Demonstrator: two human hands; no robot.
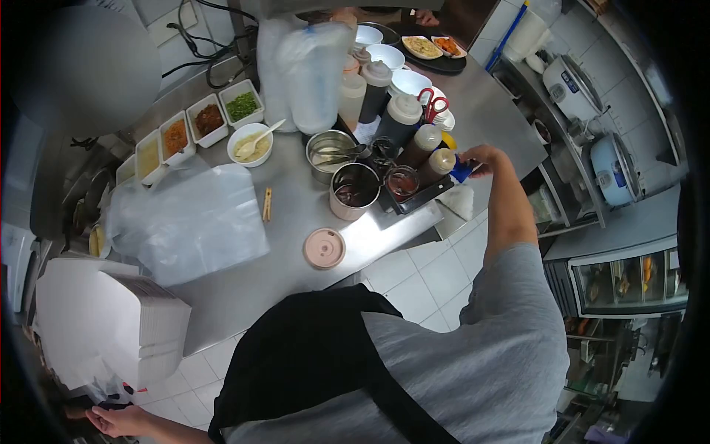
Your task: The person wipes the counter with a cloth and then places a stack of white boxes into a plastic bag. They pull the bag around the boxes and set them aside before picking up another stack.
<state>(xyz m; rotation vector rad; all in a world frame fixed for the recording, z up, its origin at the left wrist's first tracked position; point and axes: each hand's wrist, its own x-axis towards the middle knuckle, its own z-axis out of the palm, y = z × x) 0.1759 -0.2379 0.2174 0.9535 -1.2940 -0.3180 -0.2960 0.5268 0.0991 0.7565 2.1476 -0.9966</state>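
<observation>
Blue object (pixel 462 171), exact kind not discernible: located just beside two brown-filled squeeze bottles (pixel 435 169) and pinched by the fingers of the right hand (pixel 484 160). White cloth (pixel 458 200): placed below that hand, near the worktop (pixel 294 198) edge. Black tray (pixel 427 198): occupied by the bottles and by a jar of red sauce (pixel 401 182). Larger dark bottles with pale caps (pixel 403 117): ranged behind. Red-handled scissors (pixel 427 96): stood among them, beside stacked white bowls (pixel 411 81). Metal pots, two: one (pixel 330 154) set behind the other (pixel 352 194), both left of the tray. Pink round lid (pixel 324 249): laid flat in front of the pots. Wooden clothes-peg (pixel 267 204): laid farther left. White bowl (pixel 240 157): fitted with a spoon and partly filled with pale food. White containers (pixel 242 105): lined up along the back, the nearest to the bowl filled with chopped greens. Clear plastic bags (pixel 192 222): spread over the left side. White cartons (pixel 107 318): stacked at the left corner. Left hand (pixel 117 420): held low beneath the cartons, fingers loosely curled; whether anything is grasped cannot be told.
</observation>
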